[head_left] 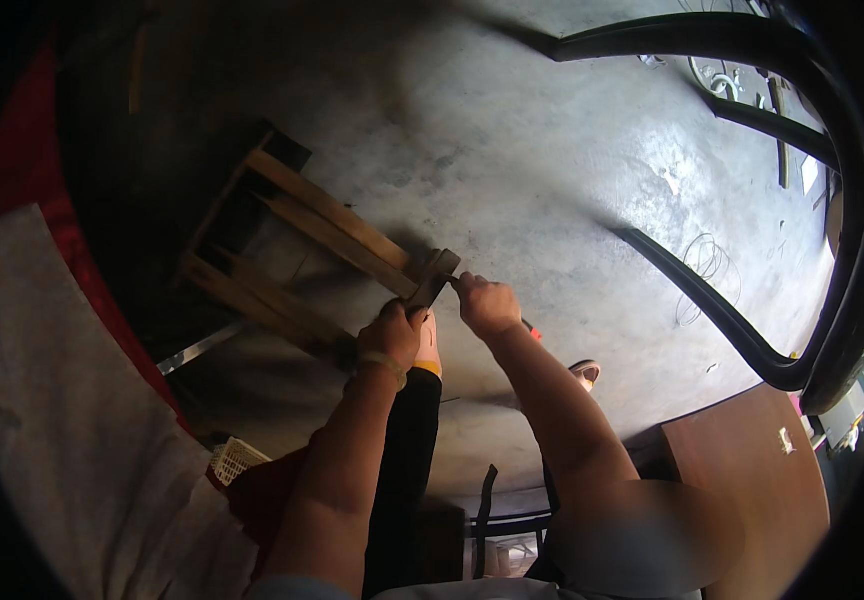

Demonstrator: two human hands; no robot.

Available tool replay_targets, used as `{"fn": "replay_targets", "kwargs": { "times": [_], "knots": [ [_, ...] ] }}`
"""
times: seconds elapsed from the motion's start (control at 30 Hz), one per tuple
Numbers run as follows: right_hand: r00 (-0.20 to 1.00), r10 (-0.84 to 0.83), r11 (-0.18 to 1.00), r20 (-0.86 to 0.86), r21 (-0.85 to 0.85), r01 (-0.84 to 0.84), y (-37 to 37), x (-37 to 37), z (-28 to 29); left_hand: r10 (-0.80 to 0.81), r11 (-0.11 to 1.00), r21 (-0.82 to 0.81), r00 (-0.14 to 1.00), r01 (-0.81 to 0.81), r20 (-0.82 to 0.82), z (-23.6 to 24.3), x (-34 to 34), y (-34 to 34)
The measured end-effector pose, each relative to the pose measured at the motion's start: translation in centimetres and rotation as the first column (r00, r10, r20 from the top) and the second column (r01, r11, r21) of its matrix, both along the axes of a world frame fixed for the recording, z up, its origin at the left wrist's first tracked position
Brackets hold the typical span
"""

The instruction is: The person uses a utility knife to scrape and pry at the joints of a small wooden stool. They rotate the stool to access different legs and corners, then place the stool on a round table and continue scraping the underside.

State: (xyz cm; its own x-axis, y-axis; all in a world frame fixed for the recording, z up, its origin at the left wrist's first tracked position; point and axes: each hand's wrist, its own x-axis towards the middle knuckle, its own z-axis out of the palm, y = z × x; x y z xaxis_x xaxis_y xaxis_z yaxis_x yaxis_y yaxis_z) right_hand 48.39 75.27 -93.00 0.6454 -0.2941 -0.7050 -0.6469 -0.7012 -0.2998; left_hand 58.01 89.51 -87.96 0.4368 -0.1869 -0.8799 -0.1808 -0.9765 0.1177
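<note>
A wooden frame (pixel 337 232), like a small stool or bench on its side, stretches from the left toward the middle. Its near end has a short crosspiece (pixel 436 276). My left hand (pixel 390 335), with a band at the wrist, is closed around the lower part of that crosspiece. My right hand (pixel 490 303) is closed at the crosspiece's right side, its fingertips against or very close to the wood. What it grips is hidden. A small red piece (pixel 531 329) shows below my right hand; I cannot tell whether it belongs to something held. My foot (pixel 430 345) is beneath the crosspiece.
Black curved metal legs (pixel 712 300) of a chair-like frame rise at the right. A brown wooden panel (pixel 752 480) stands at the lower right, and a white plastic basket (pixel 237 460) at the lower left. Tangled wire (pixel 709 275) lies on the concrete floor (pixel 552 160). Pale cloth (pixel 72 400) hangs along the left.
</note>
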Motion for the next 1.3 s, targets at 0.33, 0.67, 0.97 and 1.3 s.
{"fn": "replay_targets", "kwargs": {
  "times": [0.33, 0.67, 0.97, 1.3],
  "knots": [
    [0.997, 0.069, 0.996, 0.045, 0.044, -0.071, -1.0, 1.3, 2.7, 0.001, 1.0, -0.021, 1.0, -0.001, 0.003, 0.5, -0.1, 0.0],
    [0.996, -0.081, 0.995, -0.049, -0.062, 0.078, -3.0, -1.1, 1.2, -0.049, 0.999, -0.018, 0.999, 0.048, -0.011, 0.8, -0.3, 0.1],
    [0.973, -0.156, 0.988, -0.172, -0.043, 0.151, -4.7, -0.1, -1.3, -0.117, 0.993, -0.013, 0.993, 0.117, -0.021, 1.2, 0.0, 1.0],
    [0.739, -0.544, 0.716, -0.398, 0.239, 0.656, -0.1, -7.6, 0.8, -0.007, 0.999, 0.033, 0.998, 0.009, -0.064, 1.6, 0.0, -1.0]
  ]
}}
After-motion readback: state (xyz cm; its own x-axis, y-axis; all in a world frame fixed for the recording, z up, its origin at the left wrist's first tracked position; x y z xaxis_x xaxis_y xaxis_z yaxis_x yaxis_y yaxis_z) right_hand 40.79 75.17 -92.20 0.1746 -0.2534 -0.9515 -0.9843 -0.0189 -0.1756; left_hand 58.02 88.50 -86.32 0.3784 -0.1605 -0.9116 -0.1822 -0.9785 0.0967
